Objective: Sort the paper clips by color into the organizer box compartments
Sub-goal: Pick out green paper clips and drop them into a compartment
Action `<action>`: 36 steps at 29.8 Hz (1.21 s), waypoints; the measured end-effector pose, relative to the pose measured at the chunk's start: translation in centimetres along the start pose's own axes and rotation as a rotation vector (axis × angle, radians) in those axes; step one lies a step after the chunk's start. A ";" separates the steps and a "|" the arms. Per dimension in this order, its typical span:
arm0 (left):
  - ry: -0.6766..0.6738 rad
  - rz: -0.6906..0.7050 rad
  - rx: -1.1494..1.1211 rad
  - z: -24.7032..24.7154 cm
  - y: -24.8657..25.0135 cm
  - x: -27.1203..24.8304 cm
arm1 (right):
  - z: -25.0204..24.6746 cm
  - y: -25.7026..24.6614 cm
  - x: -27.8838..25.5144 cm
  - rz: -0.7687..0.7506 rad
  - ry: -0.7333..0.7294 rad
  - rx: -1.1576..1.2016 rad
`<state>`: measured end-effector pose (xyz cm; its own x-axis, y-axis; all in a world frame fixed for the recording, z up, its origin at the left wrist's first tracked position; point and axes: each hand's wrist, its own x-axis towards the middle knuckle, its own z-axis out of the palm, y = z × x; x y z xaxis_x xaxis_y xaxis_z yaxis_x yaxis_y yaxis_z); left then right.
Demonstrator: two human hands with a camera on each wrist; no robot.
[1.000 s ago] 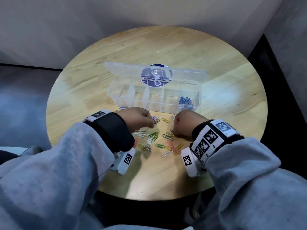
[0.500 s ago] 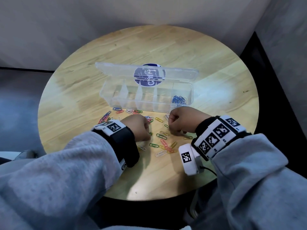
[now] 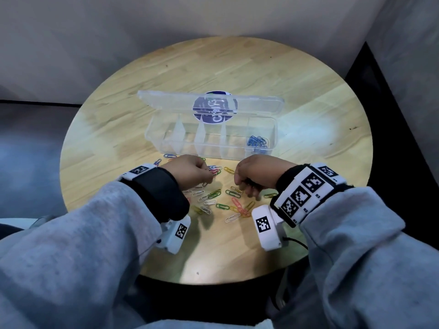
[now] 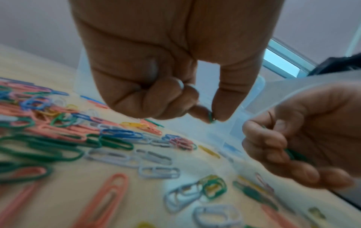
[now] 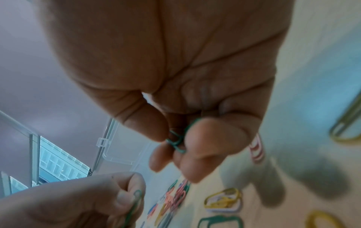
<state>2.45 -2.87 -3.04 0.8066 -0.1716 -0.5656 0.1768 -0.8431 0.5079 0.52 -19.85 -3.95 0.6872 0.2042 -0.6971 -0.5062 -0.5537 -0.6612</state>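
Note:
A clear organizer box [image 3: 273, 129] stands open on the round table, and its rightmost compartment holds blue clips [image 3: 257, 141]. Loose paper clips [image 3: 234, 203] in mixed colors lie in front of it. My left hand [image 3: 209, 179] hovers over the pile and pinches one green clip [image 4: 211, 118] between thumb and forefinger. My right hand [image 3: 240, 184], close beside it, has its fingers curled round a few green clips [image 5: 175, 141]. In the left wrist view these green clips [image 4: 293, 154] show inside the right fist. The other compartments look empty.
The box lid [image 3: 213, 104] stands up behind the compartments with a round blue sticker [image 3: 215, 108]. More clips [image 3: 168, 156] lie along the box's front left. Bare table [image 3: 213, 252] lies between the pile and me. A dark gap runs past the table's right edge.
My left hand dipped toward me into the pile half a second ago and has come back up toward the box. My right hand has stayed about where it was.

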 end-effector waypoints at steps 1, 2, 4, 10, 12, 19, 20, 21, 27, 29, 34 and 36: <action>-0.023 -0.028 -0.087 -0.2 -0.1 0.1 | 0.1 -0.2 -0.1 0.002 -0.016 0.027; -0.042 -0.059 -0.187 -0.4 -0.2 0.3 | 0.1 -0.4 -0.1 -0.007 -0.023 0.029; -0.057 -0.115 -0.374 -0.6 -0.3 0.5 | 0.2 -0.3 -0.1 -0.058 -0.004 -0.048; -0.129 -0.172 -0.756 -1.1 -0.7 0.2 | 0.8 -0.1 -0.3 -0.241 0.129 -0.389; -0.153 -0.168 -0.818 -1.2 -0.8 0.2 | 1.0 -0.4 -0.3 -0.261 0.146 -0.445; -0.163 -0.129 -0.804 -1.3 -0.7 0.0 | 1.9 0.0 0.6 -0.218 0.191 -0.617; -0.167 -0.130 -0.792 -1.3 -0.7 0.0 | 2.0 0.0 0.6 -0.216 0.191 -0.620; -0.173 -0.130 -0.782 -1.3 -0.7 0.0 | 2.0 0.0 0.6 -0.217 0.192 -0.628; -0.220 -0.145 -0.784 -1.1 -0.7 0.0 | 2.2 -0.1 0.7 -0.183 0.205 -0.709; -0.181 -0.163 -0.744 -0.8 -0.5 0.1 | 2.3 -0.2 0.8 -0.167 0.194 -0.730; -0.081 -0.010 -0.115 0.1 -0.3 0.3 | 1.8 0.1 0.5 -0.120 0.154 -0.685; -0.063 0.089 0.113 0.4 0.0 0.0 | 1.1 0.0 0.1 -0.113 0.163 -0.593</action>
<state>2.18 -3.06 -3.35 0.7788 -0.2767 -0.5629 0.0387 -0.8745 0.4834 0.01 -18.92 -4.38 0.8138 0.1881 -0.5499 -0.0822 -0.8994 -0.4292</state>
